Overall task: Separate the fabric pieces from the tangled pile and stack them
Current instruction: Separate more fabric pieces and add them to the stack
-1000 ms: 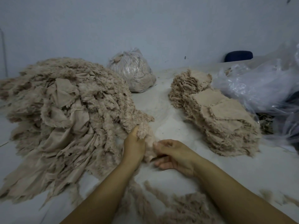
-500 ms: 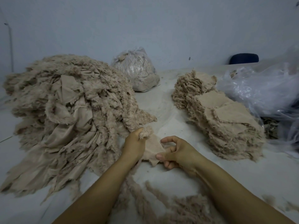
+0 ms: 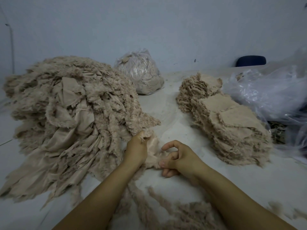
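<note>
Pile (image 3: pixel 66 113): big tangled mound of beige, frayed fabric, left on the table, spilling toward the near edge. Stack (image 3: pixel 232 123): same beige pieces laid flat in leaning, overlapping layers, right of centre, well apart from the pile. Piece (image 3: pixel 152 153): one small, paler scrap at the pile's near right edge, crumpled, fuzzy-edged, partly hidden by hands.

A pale, dusty table (image 3: pixel 167 105) carries everything; a big tangled pile (image 3: pixel 69 113) of beige fabric lies on its left; a neat stack (image 3: pixel 232 123) of pieces sits right; a filled clear bag (image 3: pixel 141 75) stands at the back; crumpled plastic (image 3: pixel 269 93) lies far right; loose frayed scraps (image 3: pixel 174 211) lie along the near edge.
</note>
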{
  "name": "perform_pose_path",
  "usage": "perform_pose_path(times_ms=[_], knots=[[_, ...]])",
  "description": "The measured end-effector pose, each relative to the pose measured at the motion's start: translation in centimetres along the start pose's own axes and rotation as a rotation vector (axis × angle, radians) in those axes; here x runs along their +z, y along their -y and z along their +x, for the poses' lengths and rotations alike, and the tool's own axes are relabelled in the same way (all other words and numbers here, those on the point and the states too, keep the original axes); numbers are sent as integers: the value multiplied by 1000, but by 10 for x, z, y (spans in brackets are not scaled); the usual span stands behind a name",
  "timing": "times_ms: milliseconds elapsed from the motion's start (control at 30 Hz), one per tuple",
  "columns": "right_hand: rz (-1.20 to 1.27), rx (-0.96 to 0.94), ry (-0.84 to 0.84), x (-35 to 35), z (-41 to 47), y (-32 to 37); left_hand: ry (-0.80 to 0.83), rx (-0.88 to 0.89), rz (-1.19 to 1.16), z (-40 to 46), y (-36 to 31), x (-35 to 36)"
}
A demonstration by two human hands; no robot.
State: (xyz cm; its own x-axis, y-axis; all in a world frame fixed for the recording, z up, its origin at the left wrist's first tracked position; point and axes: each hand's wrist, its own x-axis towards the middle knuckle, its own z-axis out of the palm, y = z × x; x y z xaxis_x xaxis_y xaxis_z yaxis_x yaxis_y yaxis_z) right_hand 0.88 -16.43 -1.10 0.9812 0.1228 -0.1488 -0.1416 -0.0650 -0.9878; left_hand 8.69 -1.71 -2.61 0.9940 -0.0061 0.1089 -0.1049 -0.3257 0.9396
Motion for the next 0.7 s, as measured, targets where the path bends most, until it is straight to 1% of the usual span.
perform_pose_path(times_ms=[33, 100, 200, 233, 267, 300, 333, 367, 433, 467, 500, 567, 600, 633, 667, 700], knots=[[-10, 6, -11, -6, 0, 0, -17, -7, -3, 4, 2, -5], [-47, 34, -3, -19, 0, 2, -33, -34, -87, 9, 4, -16], [-157, 124, 187, -33, -5, 8, 13, -48, -222, 8, 2, -21], [-179, 127, 216, -32, -6, 10, 33, -48, -272, 7, 0, -19], [-188, 107, 185, -29, -4, 9, 58, -44, -315, 4, -2, -17], [-171, 82, 106, -24, -2, 9, 85, -36, -343, 1, -4, -14], [-128, 55, 30, -19, 0, 7, 120, -25, -353, -1, -6, -12], [-65, 37, -13, -13, 3, 5, 154, -11, -351, -3, -8, -10], [34, 17, -19, -2, 8, 1, 188, 13, -358, -7, -10, -5], [40, -1, -36, -1, 10, 0, 157, 15, -373, -6, -12, -4], [34, -21, -80, -2, 10, -1, 76, 3, -386, -4, -13, -6], [40, -56, -194, -13, 11, -2, -144, -75, -448, 6, -12, -17], [50, -54, -220, -18, 9, -2, -231, -134, -514, 11, -10, -25], [57, -37, -219, -23, 6, -1, -291, -179, -550, 17, -6, -32], [48, -17, -175, -24, 4, 0, -317, -199, -528, 20, -1, -36], [17, 13, -115, -23, 1, 2, -305, -185, -457, 20, 1, -38]])
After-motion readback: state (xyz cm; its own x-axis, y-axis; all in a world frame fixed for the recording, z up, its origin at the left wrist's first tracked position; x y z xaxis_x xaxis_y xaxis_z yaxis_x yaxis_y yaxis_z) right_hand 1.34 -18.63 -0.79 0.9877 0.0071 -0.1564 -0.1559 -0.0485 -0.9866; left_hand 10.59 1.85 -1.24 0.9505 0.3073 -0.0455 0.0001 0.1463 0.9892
